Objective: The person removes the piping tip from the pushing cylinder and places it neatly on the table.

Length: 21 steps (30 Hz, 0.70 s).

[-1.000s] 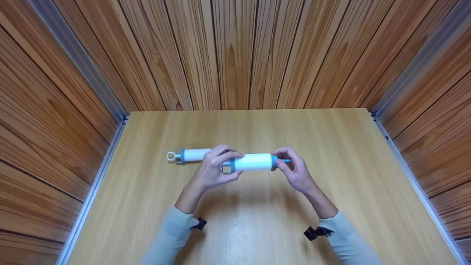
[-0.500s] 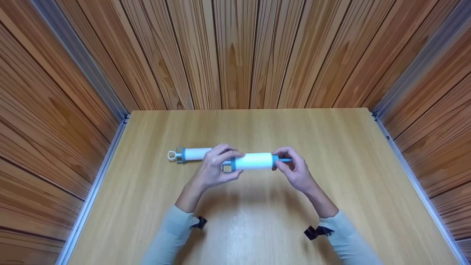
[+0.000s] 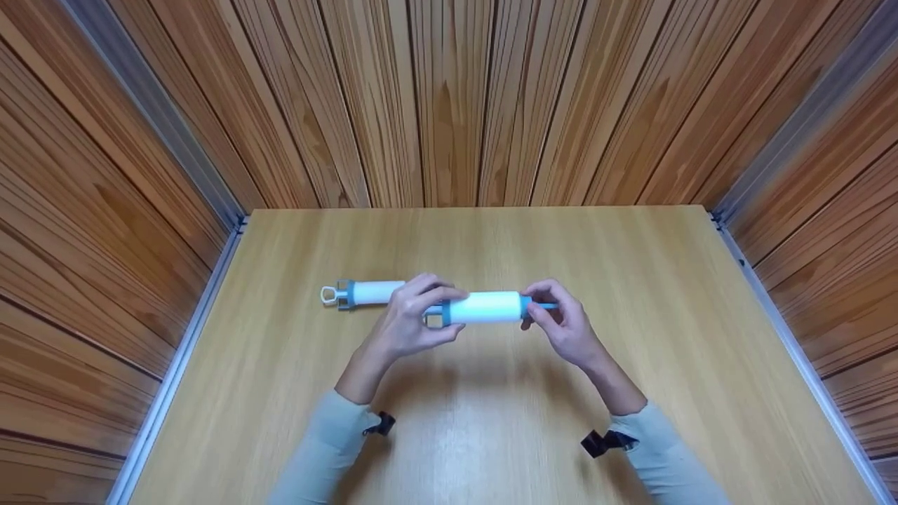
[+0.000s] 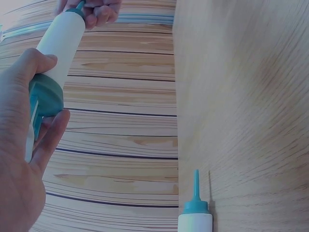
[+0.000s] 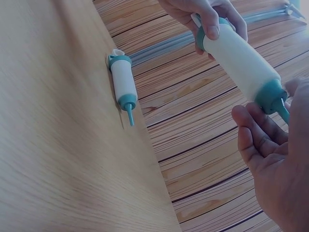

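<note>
A large syringe (image 3: pixel 485 307) with a white barrel, a teal collar and a teal pointed nozzle is held level above the table, nozzle to the right. My left hand (image 3: pixel 414 319) grips its collar end, thumb on the near side and fingers over the far side; its handle is partly hidden behind this hand. At the other end my right hand (image 3: pixel 563 326) pinches the teal nozzle cap (image 5: pixel 270 93) between thumb and fingers. A second syringe (image 3: pixel 373 293) of the same kind lies on the table behind the left hand, its white looped handle pointing left.
The pale wooden table (image 3: pixel 463 238) meets a wood-plank wall (image 3: pixel 449 105) at the back. Metal rails (image 3: pixel 175 393) run along both side edges. In the left wrist view, the second syringe's teal nozzle (image 4: pixel 196 188) points up the frame.
</note>
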Available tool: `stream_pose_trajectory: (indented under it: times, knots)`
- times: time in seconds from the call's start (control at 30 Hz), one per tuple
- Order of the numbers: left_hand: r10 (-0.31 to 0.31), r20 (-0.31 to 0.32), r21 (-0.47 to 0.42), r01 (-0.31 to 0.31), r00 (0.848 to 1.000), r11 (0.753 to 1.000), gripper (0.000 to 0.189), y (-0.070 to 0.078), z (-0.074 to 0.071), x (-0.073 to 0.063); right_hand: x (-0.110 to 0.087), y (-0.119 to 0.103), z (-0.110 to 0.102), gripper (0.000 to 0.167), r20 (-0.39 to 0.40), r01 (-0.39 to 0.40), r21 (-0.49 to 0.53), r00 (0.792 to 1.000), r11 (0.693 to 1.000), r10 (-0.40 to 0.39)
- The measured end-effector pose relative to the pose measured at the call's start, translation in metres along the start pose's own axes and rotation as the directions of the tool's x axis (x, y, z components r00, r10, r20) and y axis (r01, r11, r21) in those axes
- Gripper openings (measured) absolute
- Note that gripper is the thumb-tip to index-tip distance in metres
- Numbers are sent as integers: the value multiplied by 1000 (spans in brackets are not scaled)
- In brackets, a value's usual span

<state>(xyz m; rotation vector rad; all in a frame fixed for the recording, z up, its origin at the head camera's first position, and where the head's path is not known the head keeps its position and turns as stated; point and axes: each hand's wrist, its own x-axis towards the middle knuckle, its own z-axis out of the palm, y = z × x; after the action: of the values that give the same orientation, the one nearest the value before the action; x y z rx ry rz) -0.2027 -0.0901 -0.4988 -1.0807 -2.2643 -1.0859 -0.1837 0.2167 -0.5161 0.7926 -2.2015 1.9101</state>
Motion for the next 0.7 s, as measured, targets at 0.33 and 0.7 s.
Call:
stream_pose_trajectory:
  times: [0.33, 0.7]
  knots:
    - [0, -1, -9, 0, 1000, 1000, 39, -1, -1, 0, 1, 0, 1, 20, -19, -20, -15, 1000, 1000, 19]
    - [-3, 8, 21, 3, 1000, 1000, 38, 1, -2, 1, -1, 1, 1, 28, 0, 37, -3, 999, 999, -37]
